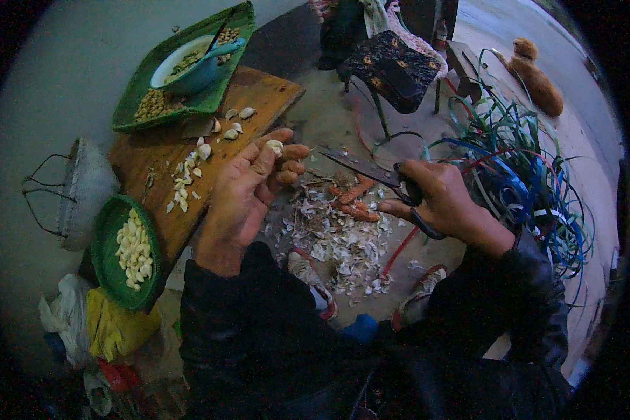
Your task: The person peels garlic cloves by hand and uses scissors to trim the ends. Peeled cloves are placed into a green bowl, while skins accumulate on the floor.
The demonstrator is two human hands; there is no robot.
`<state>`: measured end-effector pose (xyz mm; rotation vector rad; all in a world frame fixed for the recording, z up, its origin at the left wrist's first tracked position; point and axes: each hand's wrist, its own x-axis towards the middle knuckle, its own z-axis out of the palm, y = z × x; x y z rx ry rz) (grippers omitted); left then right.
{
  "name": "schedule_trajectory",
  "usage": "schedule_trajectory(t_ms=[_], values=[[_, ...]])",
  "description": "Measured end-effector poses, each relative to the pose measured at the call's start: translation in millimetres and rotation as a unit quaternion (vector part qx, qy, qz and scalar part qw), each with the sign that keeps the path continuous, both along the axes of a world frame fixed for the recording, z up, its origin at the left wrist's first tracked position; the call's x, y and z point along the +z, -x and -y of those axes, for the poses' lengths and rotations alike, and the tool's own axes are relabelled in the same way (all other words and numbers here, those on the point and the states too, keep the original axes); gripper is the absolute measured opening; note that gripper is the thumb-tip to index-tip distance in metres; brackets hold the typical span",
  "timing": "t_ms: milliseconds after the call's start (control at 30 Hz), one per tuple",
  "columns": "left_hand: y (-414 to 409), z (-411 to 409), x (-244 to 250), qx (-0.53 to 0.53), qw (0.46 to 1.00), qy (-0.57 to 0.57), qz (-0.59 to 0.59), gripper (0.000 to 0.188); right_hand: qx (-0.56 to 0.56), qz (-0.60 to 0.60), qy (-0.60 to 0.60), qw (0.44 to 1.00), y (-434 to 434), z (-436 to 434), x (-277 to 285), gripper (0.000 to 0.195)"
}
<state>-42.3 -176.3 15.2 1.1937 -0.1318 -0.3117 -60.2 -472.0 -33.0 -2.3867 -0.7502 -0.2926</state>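
Note:
Between the thumb and fingers of my left hand (247,184) is a garlic clove (275,148), palm turned up. My right hand (441,202) holds dark metal scissors (367,170) by the handles, their tip pointing left towards my left fingers; how far the blades are parted I cannot tell. On the wooden board (131,152) to the left lie unpeeled garlic cloves (231,134) and small pale peeled pieces (181,190). A green round tray (102,262) at the board's near end holds many peeled cloves (134,252). Garlic skins (346,252) are heaped on the ground between my shoes.
A green woven tray (131,105) holds beans and a pale blue bowl (205,73). A wire-handled metal container (86,194) and plastic bags (118,328) are at left. A cloth-covered stool (391,71) stands ahead. Tangled plastic strapping (525,173) and a brown dog (535,84) are at right.

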Motion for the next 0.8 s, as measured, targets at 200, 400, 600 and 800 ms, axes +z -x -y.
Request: schedule_trajectory(t_ms=[200, 400, 600, 800], values=[[8.5, 18.7, -1.6, -0.019, 0.999, 0.044, -0.019, 0.031, -0.029, 0.041, 0.004, 0.999, 0.0, -3.7, 12.2, 0.051], [6.3, 19.7, -14.9, -0.012, 0.992, 0.109, -0.055, 0.020, -0.038, 0.054, 0.018, 0.998, -0.8, -3.3, 14.2, 0.052], [11.6, 34.5, -12.6, -0.005, 0.996, 0.083, -0.039, 0.021, -0.022, 0.117, -0.012, 0.993, -3.9, -5.7, 13.9, 0.053], [17.6, 44.1, -14.6, -0.015, 0.994, 0.110, -0.011, 0.027, -0.037, 0.117, 0.026, 0.992, -2.1, -8.3, 20.7, 0.052]])
